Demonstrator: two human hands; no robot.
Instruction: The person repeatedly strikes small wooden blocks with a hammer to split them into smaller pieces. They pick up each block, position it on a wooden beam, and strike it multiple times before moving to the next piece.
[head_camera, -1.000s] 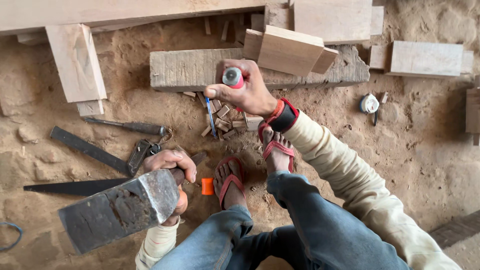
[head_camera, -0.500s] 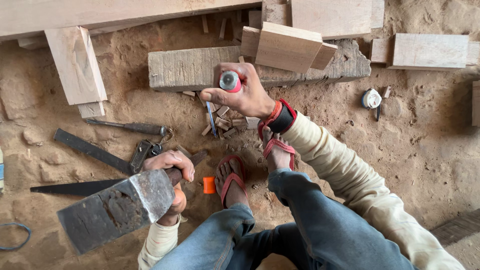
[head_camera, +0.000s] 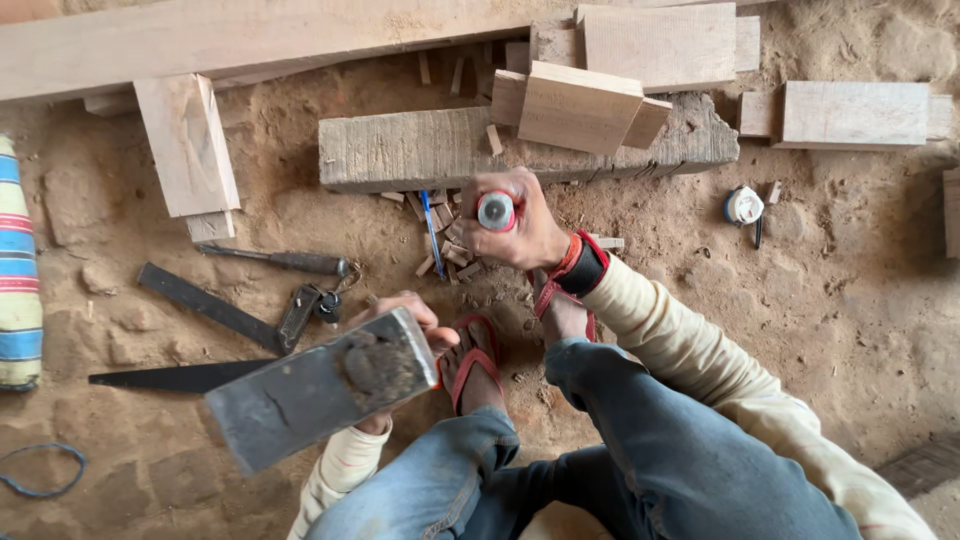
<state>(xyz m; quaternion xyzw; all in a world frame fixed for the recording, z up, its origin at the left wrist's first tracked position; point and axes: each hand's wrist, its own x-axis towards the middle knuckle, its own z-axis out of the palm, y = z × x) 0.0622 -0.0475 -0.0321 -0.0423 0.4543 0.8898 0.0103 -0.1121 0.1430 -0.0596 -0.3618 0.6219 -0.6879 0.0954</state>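
My left hand (head_camera: 408, 312) grips the handle of a broad-bladed hatchet (head_camera: 315, 387), its dark steel head raised toward the camera at lower left. My right hand (head_camera: 520, 225) is closed around a small upright red cylinder with a grey round top (head_camera: 496, 209), held above wood chips (head_camera: 450, 245) just in front of a long weathered wooden block (head_camera: 420, 148). A red and black band sits on that wrist. Both feet in red sandals (head_camera: 470, 360) rest on the sandy ground between my hands.
A long plank (head_camera: 250, 40) runs across the top, with cut boards (head_camera: 580, 105) and offcuts around it. A metal square (head_camera: 205, 305), a chisel (head_camera: 275, 260), keys (head_camera: 325, 300), a blue pen (head_camera: 431, 220) and a tape measure (head_camera: 743, 205) lie on the sand. Striped cloth (head_camera: 18, 270) at left.
The hatchet head has lifted and swung right, closer to the camera, covering most of my left hand. My right hand with the red cylinder has stayed near the block.
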